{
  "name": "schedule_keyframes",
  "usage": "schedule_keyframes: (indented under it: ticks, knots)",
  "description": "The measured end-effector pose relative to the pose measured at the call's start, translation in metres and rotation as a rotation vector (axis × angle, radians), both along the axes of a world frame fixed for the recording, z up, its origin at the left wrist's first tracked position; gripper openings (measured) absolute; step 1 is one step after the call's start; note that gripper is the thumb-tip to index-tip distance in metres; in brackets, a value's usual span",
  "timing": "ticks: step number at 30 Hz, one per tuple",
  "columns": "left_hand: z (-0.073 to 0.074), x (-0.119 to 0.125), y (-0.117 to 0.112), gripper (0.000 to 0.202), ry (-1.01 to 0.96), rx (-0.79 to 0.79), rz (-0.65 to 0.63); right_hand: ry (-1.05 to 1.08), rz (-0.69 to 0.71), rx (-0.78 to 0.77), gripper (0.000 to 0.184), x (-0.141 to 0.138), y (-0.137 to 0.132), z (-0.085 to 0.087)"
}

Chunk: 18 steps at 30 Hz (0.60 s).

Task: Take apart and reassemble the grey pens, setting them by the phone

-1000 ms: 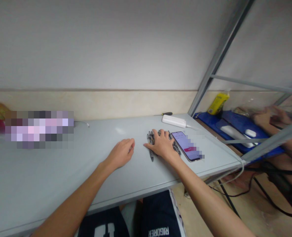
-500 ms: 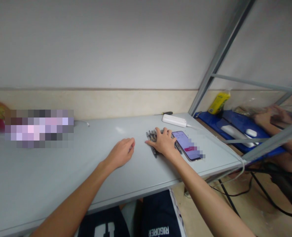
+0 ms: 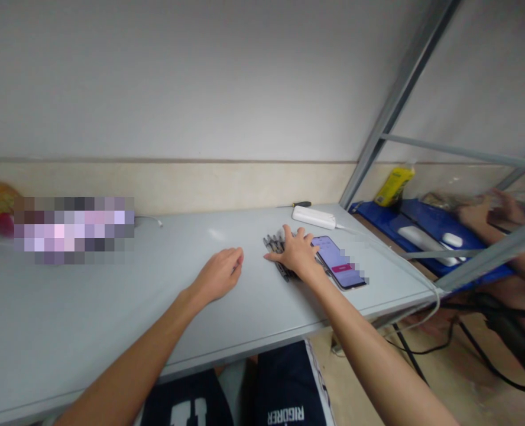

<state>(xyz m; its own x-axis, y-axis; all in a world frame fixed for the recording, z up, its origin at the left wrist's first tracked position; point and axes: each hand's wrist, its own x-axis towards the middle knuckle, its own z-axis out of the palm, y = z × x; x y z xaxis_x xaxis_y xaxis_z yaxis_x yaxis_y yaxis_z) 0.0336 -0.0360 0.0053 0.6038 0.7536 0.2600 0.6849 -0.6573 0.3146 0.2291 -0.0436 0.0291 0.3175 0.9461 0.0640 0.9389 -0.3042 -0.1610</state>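
Note:
Several dark, slim pens (image 3: 282, 271) lie side by side in a bunch on the grey table. My right hand (image 3: 298, 251) rests over them, fingers spread, covering the middle of the bunch. Just to the right of that hand is a smartphone (image 3: 333, 253) with its screen lit, close to the pens. My left hand (image 3: 220, 273) rests on the tabletop left of the pens, apart from them. Its fingers are curled closed, and whatever may be inside them is hidden.
Behind the phone are a white power strip (image 3: 313, 217) with a cable and a screwdriver (image 3: 301, 205). A metal frame post (image 3: 371, 151) rises at the table's right end. Beyond it, another person's arm (image 3: 477, 216) shows near a blue surface (image 3: 373, 216) with a yellow packet (image 3: 394, 184).
My right hand has shifted slightly to the right over the pens, whose near ends have swung right. The phone appears slightly farther right. My left hand stays about where it was.

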Motion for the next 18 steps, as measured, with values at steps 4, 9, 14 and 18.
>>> schedule_keyframes:
  ticks: [4, 9, 14, 18]
  knots:
    - [0.0, 0.0, 0.0, 0.011, 0.004, 0.005, -0.005, -0.007, 0.01, -0.02, 0.086, -0.002, -0.002, 0.001]
    - [0.0, 0.0, 0.0, 0.012, -0.007, 0.009, -0.012, -0.005, 0.022, -0.042, 0.075, -0.006, -0.003, 0.0]
    - [-0.002, 0.0, 0.001, 0.011, -0.014, 0.005, -0.004, -0.007, 0.06, -0.035, 0.059, -0.011, -0.005, -0.004]
    - [-0.003, -0.001, 0.002, 0.011, -0.022, 0.013, -0.018, -0.009, 0.08, -0.016, 0.05, -0.014, -0.007, -0.007]
